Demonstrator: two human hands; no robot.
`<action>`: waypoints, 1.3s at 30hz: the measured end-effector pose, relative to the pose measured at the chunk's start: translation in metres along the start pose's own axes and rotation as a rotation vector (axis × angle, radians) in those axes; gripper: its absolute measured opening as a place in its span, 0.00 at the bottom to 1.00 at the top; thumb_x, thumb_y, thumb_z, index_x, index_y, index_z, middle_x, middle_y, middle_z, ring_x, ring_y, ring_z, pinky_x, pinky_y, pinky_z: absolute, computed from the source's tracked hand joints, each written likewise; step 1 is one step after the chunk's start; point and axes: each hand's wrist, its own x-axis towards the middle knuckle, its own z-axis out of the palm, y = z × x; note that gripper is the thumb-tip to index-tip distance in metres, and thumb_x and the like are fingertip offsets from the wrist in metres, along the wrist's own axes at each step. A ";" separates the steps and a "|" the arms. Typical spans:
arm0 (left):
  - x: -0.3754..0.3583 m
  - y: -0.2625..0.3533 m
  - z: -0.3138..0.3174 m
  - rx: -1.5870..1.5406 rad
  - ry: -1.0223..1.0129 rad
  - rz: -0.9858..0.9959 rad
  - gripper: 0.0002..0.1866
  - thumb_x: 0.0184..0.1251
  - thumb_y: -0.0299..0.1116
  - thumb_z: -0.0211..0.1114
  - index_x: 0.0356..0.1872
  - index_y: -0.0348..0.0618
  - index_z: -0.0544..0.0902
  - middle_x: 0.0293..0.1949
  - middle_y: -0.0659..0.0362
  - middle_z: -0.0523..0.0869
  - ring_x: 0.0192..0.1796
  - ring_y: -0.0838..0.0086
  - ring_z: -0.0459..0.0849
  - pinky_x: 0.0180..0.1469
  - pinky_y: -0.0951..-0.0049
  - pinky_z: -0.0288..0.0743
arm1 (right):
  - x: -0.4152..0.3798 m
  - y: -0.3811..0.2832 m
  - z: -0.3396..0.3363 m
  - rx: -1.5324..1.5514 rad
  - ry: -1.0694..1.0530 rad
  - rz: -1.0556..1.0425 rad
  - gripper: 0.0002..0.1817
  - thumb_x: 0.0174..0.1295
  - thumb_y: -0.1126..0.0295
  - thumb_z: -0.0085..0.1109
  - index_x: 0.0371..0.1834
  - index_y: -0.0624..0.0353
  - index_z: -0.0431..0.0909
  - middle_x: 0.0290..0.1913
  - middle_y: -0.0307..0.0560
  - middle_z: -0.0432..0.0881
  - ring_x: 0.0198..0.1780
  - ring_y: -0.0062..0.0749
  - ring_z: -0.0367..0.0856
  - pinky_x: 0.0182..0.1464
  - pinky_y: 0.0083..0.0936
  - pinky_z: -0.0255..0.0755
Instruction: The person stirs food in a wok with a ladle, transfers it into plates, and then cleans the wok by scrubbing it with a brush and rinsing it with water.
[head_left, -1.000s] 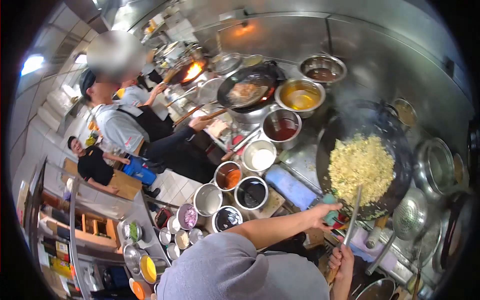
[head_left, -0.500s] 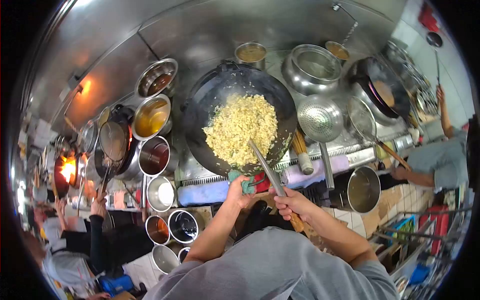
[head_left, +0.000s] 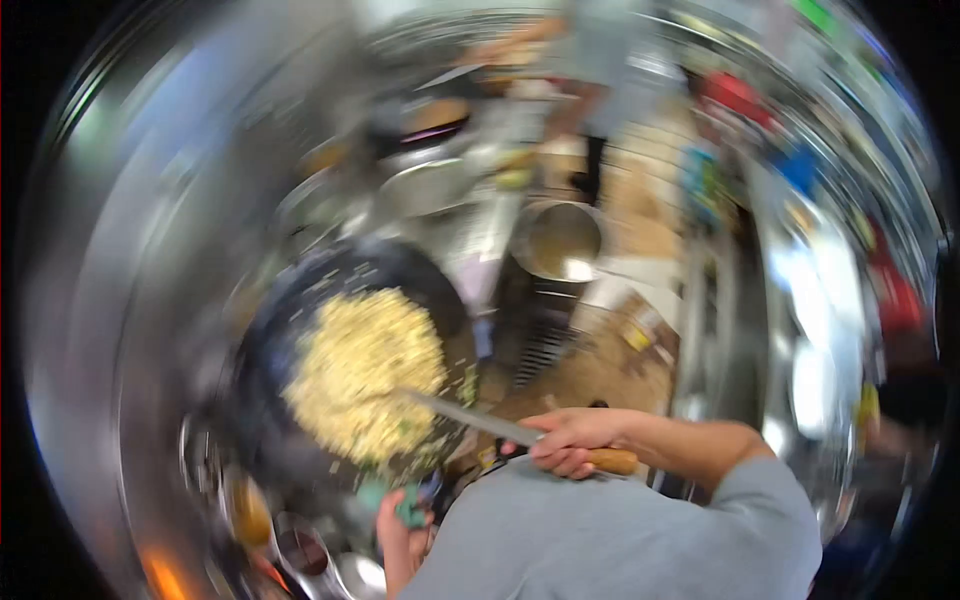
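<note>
My left hand (head_left: pixel 400 530) is closed on a green cloth (head_left: pixel 410 508) at the near edge of a large black wok (head_left: pixel 455 310); the wok's handle under the cloth is hidden. A big heap of yellow fried rice (head_left: pixel 365 370) fills the wok's middle, with green bits scattered near the rim. My right hand (head_left: pixel 572 445) grips a long metal cooking tool with a wooden handle end (head_left: pixel 612 461). Its shaft slants left into the rice, which hides the head. The view is smeared by motion.
Past the wok stand a pot of liquid (head_left: pixel 565 240) and a second wok (head_left: pixel 425 115). A person (head_left: pixel 610 60) stands at the far end. Metal containers, one with amber liquid (head_left: pixel 245 510), sit at lower left. A shiny metal counter (head_left: pixel 810 340) runs along the right.
My view has swung to the right, so the wok now appears further left and turned. Both hands keep their grips. The tool still rests in the rice.
</note>
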 end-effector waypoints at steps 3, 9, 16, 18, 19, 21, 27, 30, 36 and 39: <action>0.012 -0.014 0.051 0.272 -0.127 -0.057 0.12 0.57 0.39 0.56 0.36 0.42 0.75 0.26 0.57 0.78 0.23 0.69 0.75 0.19 0.70 0.67 | -0.066 0.038 -0.010 0.055 0.105 -0.227 0.15 0.63 0.74 0.49 0.53 0.54 0.64 0.21 0.29 0.61 0.15 0.10 0.59 0.14 0.15 0.58; 0.053 -0.012 0.147 0.514 -0.371 -0.252 0.13 0.56 0.40 0.56 0.35 0.42 0.74 0.25 0.59 0.76 0.21 0.72 0.73 0.18 0.74 0.65 | -0.105 0.094 0.017 0.098 0.493 -0.578 0.18 0.60 0.75 0.47 0.54 0.56 0.60 0.21 0.32 0.62 0.15 0.13 0.60 0.15 0.17 0.59; 0.029 -0.116 0.242 0.585 -0.582 -0.758 0.10 0.57 0.40 0.57 0.28 0.43 0.73 0.22 0.61 0.74 0.21 0.74 0.72 0.19 0.77 0.62 | -0.155 0.171 0.046 0.431 0.776 -0.807 0.17 0.62 0.74 0.47 0.54 0.54 0.61 0.21 0.32 0.63 0.16 0.11 0.60 0.16 0.17 0.60; 0.023 -0.145 0.263 0.586 -0.553 -0.827 0.08 0.58 0.37 0.57 0.30 0.44 0.72 0.23 0.59 0.74 0.21 0.70 0.73 0.18 0.74 0.63 | -0.177 0.190 0.036 0.577 0.708 -0.942 0.16 0.64 0.74 0.47 0.54 0.53 0.62 0.21 0.30 0.63 0.16 0.11 0.60 0.18 0.16 0.60; 0.031 -0.161 0.267 0.610 -0.579 -0.880 0.08 0.58 0.37 0.57 0.30 0.44 0.72 0.23 0.59 0.74 0.21 0.71 0.73 0.18 0.75 0.63 | -0.187 0.199 0.037 0.629 0.687 -0.979 0.14 0.66 0.74 0.47 0.54 0.53 0.64 0.22 0.30 0.62 0.17 0.10 0.60 0.18 0.16 0.60; 0.018 -0.180 0.284 0.660 -0.595 -0.872 0.08 0.58 0.37 0.57 0.30 0.44 0.72 0.23 0.59 0.74 0.21 0.71 0.73 0.18 0.75 0.63 | -0.210 0.213 0.041 0.694 0.634 -1.046 0.13 0.66 0.73 0.47 0.53 0.53 0.65 0.22 0.29 0.62 0.17 0.10 0.61 0.18 0.16 0.60; 0.012 -0.226 0.312 0.735 -0.654 -0.864 0.08 0.57 0.36 0.59 0.32 0.45 0.72 0.24 0.60 0.75 0.21 0.72 0.73 0.17 0.75 0.65 | -0.288 0.230 0.063 0.770 0.646 -1.238 0.18 0.67 0.72 0.48 0.60 0.59 0.64 0.22 0.30 0.62 0.16 0.08 0.61 0.16 0.13 0.59; 0.016 -0.232 0.321 0.724 -0.676 -0.862 0.08 0.57 0.36 0.59 0.32 0.45 0.72 0.24 0.60 0.75 0.21 0.72 0.73 0.17 0.74 0.65 | -0.324 0.217 0.069 0.613 0.959 -1.294 0.18 0.64 0.72 0.50 0.57 0.60 0.64 0.22 0.32 0.65 0.16 0.09 0.63 0.15 0.14 0.59; 0.040 -0.232 0.345 0.809 -0.715 -0.881 0.08 0.59 0.39 0.57 0.30 0.46 0.74 0.23 0.62 0.76 0.20 0.72 0.73 0.19 0.75 0.65 | -0.351 0.199 -0.006 0.051 1.891 -0.815 0.18 0.64 0.69 0.47 0.55 0.63 0.62 0.23 0.42 0.71 0.18 0.25 0.72 0.19 0.26 0.68; 0.054 -0.232 0.346 0.833 -0.737 -0.857 0.07 0.59 0.39 0.56 0.30 0.49 0.74 0.23 0.63 0.77 0.21 0.75 0.75 0.18 0.75 0.67 | -0.354 0.228 -0.116 -0.543 2.339 -0.127 0.18 0.63 0.70 0.44 0.55 0.65 0.60 0.33 0.65 0.79 0.28 0.51 0.83 0.27 0.42 0.75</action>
